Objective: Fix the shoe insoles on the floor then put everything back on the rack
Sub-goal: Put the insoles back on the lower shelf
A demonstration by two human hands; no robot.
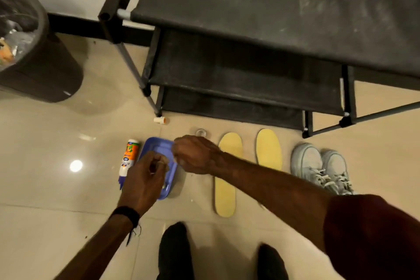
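Both arms are being stretched forward and down. The left hand (145, 177) is being held back-up above the blue tray (159, 145), its fingers curled in a grip on something small and unclear. The right hand (195, 154), reaching in from the right, is being held over the tray's far corner, fingers bent downward.

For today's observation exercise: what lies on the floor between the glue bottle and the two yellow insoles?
In the head view, the blue tray lies between the glue bottle and the insoles, with both hands over it.

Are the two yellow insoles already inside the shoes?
No: both yellow insoles lie flat on the floor, beside the pair of pale shoes, not in them.
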